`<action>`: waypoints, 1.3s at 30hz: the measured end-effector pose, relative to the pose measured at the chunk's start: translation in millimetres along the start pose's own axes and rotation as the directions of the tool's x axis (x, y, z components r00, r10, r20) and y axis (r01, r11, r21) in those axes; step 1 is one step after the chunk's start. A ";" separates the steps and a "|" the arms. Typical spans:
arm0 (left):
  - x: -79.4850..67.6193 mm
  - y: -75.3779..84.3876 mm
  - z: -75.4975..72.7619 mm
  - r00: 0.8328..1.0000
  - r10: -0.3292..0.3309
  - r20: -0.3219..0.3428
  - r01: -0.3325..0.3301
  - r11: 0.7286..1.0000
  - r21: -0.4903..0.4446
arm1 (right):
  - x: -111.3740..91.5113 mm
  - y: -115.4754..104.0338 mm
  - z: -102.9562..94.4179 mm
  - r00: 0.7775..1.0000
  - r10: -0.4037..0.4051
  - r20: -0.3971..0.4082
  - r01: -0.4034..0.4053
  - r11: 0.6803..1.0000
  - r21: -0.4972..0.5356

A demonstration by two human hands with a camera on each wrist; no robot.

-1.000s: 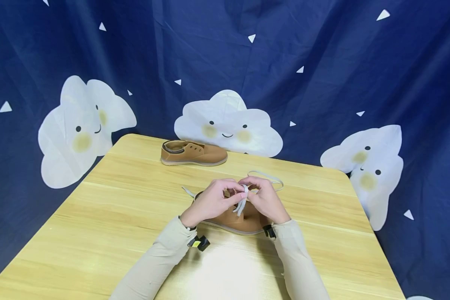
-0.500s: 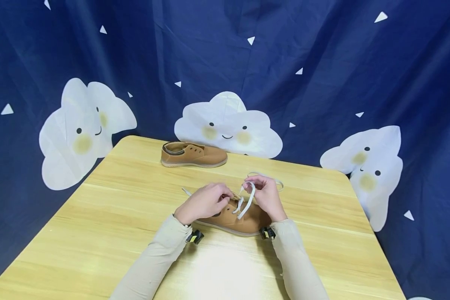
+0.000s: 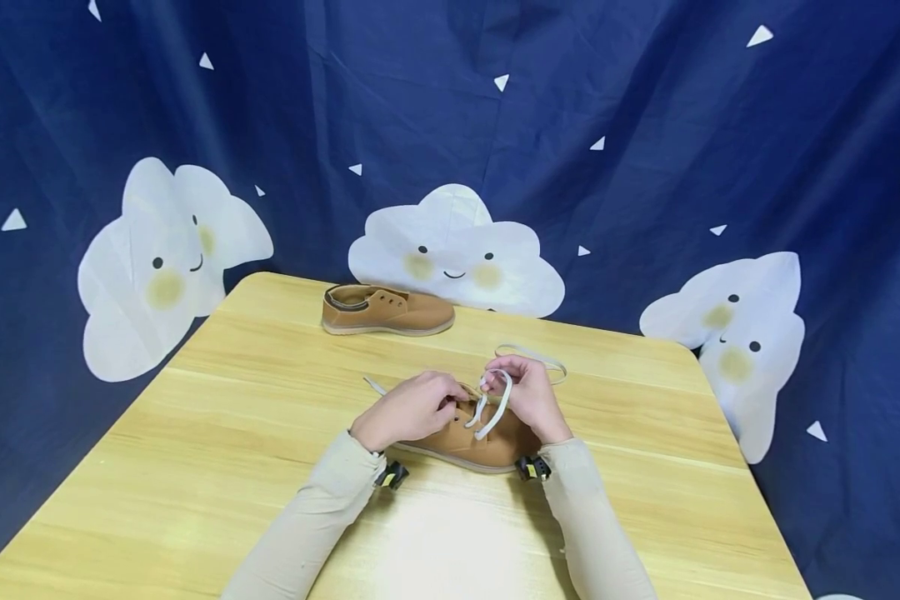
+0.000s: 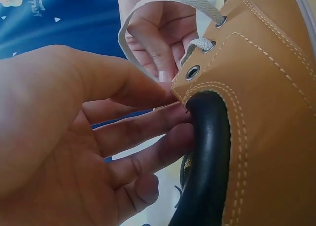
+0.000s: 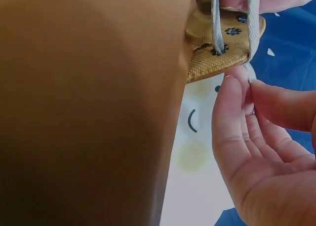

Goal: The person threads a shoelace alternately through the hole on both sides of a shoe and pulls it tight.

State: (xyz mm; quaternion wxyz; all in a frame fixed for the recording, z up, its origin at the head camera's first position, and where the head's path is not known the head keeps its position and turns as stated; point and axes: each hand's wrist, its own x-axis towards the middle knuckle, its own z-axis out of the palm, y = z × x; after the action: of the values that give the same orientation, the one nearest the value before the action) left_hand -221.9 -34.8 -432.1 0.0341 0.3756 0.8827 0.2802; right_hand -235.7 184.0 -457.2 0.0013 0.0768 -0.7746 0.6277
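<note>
A tan lace-up shoe point(image 3: 495, 450) rests on the table below both hands, its toe to the right. At the top corner of its eyelet flap, my left hand point(image 3: 408, 408) pinches the edge between thumb and index finger, beside a bare eyelet point(image 4: 192, 72). A light grey shoelace point(image 3: 501, 411) comes out of the two eyelets nearer the toe and arches up. My right hand point(image 3: 528, 392) pinches this lace over the shoe. In the right wrist view, thumb and index fingertip point(image 5: 229, 87) meet on the shoelace point(image 5: 253, 25) just under the flap's edge.
A matching shoe point(image 3: 397, 312) without lace stands at the back of the wooden table point(image 3: 195, 500). A loop of lace point(image 3: 551, 362) lies behind my right hand, and a lace end point(image 3: 375, 384) sticks out left. A blue curtain point(image 3: 450, 100) hangs behind.
Both hands were together on the lace over the shoe. My left hand let go and moved left and down to the flap; the right keeps the lace, which now arches more widely.
</note>
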 end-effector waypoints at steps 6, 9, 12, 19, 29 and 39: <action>0.2 -2.0 1.3 1.000 -0.005 0.019 0.005 1.000 -0.007 | -0.8 0.0 0.2 0.999 0.023 0.024 -0.023 1.000 0.014; 0.2 -2.4 1.6 1.000 -0.003 0.023 0.003 1.000 -0.001 | -0.3 0.6 3.0 0.999 0.031 0.023 -0.030 1.000 -0.007; 0.5 -2.4 1.9 1.000 0.004 0.026 -0.004 1.000 0.009 | 0.2 2.0 6.2 0.999 0.029 0.016 -0.028 0.998 -0.058; 0.4 -1.2 0.7 0.999 0.011 0.036 -0.010 1.000 -0.004 | 1.7 4.4 6.1 0.999 0.024 0.030 -0.024 0.999 -0.027; 2.1 -1.4 1.5 0.999 0.029 0.037 -0.030 0.999 0.015 | 2.0 7.0 3.9 0.997 0.078 0.019 -0.080 0.995 0.066; 1.8 -1.7 2.5 0.999 0.028 0.044 -0.030 0.999 0.044 | 1.5 8.6 8.7 0.999 0.039 0.007 -0.039 0.999 0.021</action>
State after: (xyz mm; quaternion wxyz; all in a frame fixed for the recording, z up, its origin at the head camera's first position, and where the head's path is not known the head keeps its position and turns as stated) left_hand -223.6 -33.3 -434.9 0.0409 0.3950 0.8823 0.2525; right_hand -237.4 177.1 -467.3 -0.0145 0.0637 -0.7694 0.6354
